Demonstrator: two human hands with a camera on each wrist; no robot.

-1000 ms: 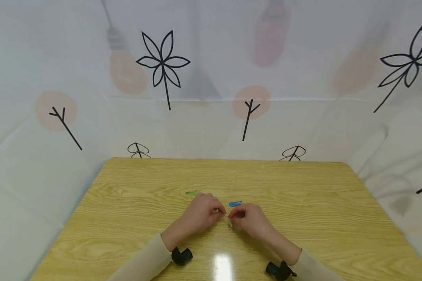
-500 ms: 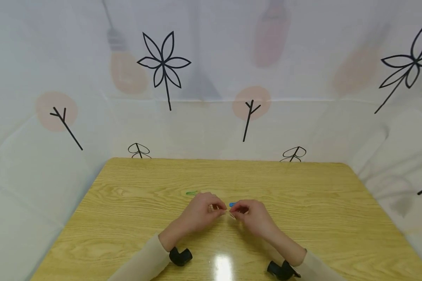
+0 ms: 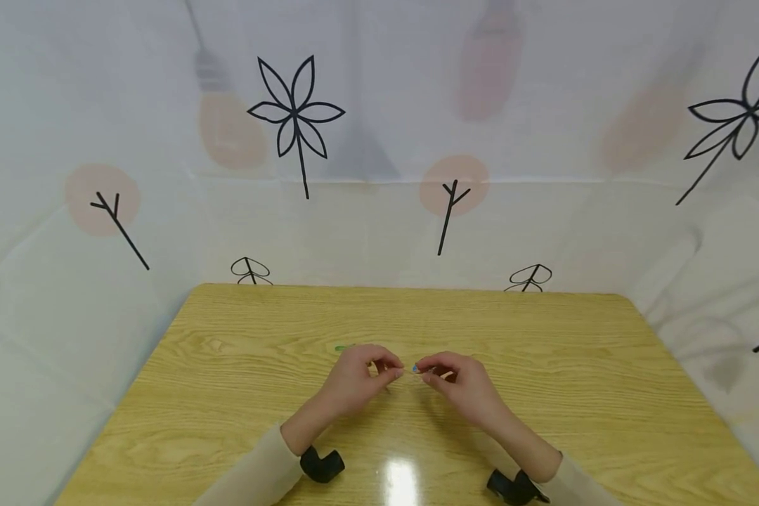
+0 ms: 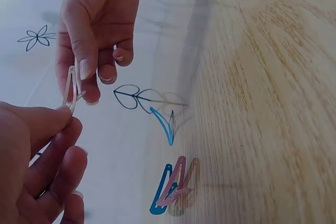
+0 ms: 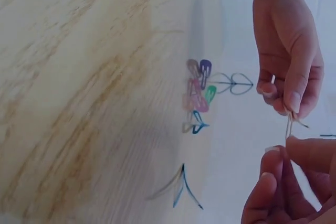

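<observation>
Between my two hands is a pale snap hair clip (image 4: 68, 85), its prongs sprung apart. My left hand (image 3: 357, 379) pinches one end with thumb and forefinger; in the left wrist view this is the lower hand. The other end sits in the thumb and fingers of my right hand (image 3: 468, 386). Both hands hover a little over the wooden table, fingertips close together. A blue hair clip (image 3: 415, 368) shows just past the right fingertips, mostly covered by them. Behind the left hand a green hair clip (image 3: 341, 348) peeks out.
The wrist views show more snap clips grouped on the table: a pink clip (image 4: 173, 184) and a teal clip (image 4: 160, 192), also a purple clip (image 5: 205, 69). The wooden table (image 3: 544, 337) meets a patterned white cloth (image 3: 367, 232) at its back.
Both hands have risen slightly and shifted away from me, the right one also drawing a bit to the right. The blue clip on the table is now largely covered by the right fingers.
</observation>
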